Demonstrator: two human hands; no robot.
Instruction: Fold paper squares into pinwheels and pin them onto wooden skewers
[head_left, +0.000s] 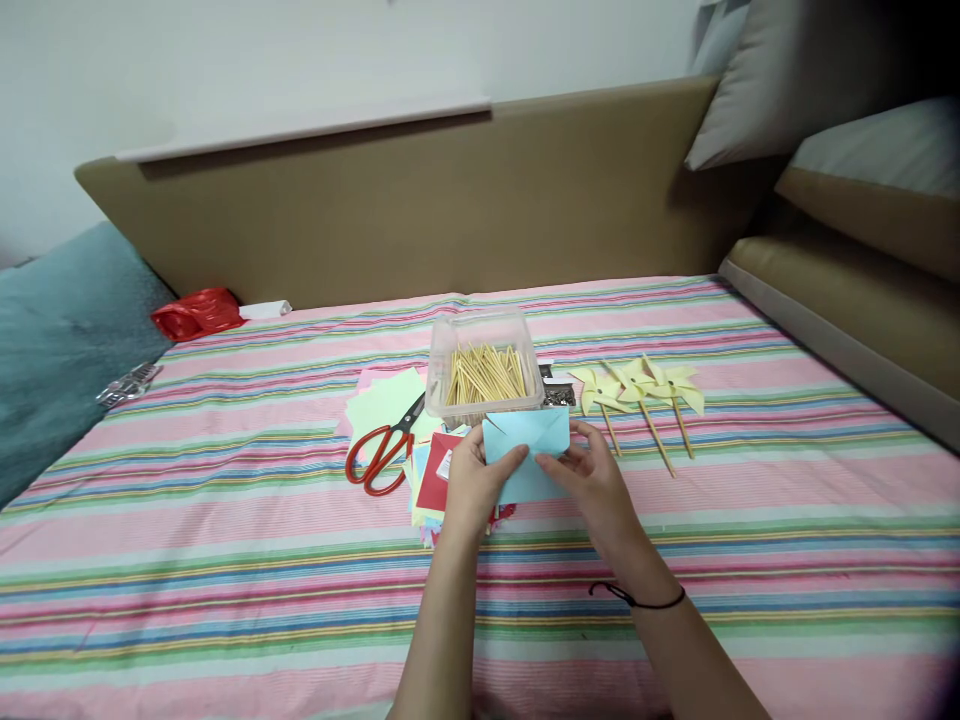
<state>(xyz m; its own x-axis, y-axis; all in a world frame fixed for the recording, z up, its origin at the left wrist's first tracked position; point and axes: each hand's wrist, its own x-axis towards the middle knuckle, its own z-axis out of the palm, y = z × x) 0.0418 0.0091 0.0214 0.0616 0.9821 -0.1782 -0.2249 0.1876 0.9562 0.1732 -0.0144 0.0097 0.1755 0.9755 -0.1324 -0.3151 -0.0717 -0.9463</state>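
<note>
Hands — left point(472, 475) and right point(598, 482) — curl partly closed, pinching blue paper point(529, 430).

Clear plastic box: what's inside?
A loose pile of thin wooden sticks shows in the clear plastic box. Upper sticks cover the bottom; blue paper hides part of the near wall.

Hands point(471, 482) holding blue paper point(531, 432), seemingly slit, clear box point(534, 362) of sticks point(487, 376), red-handled scissors point(406, 424)

Scissors point(406, 428) are lying left of the left hand point(472, 478), pinwheels point(636, 380) beyond and right of the right hand point(596, 482); sticks point(486, 376) are sitting in a tub point(437, 372) beyond both.
</note>
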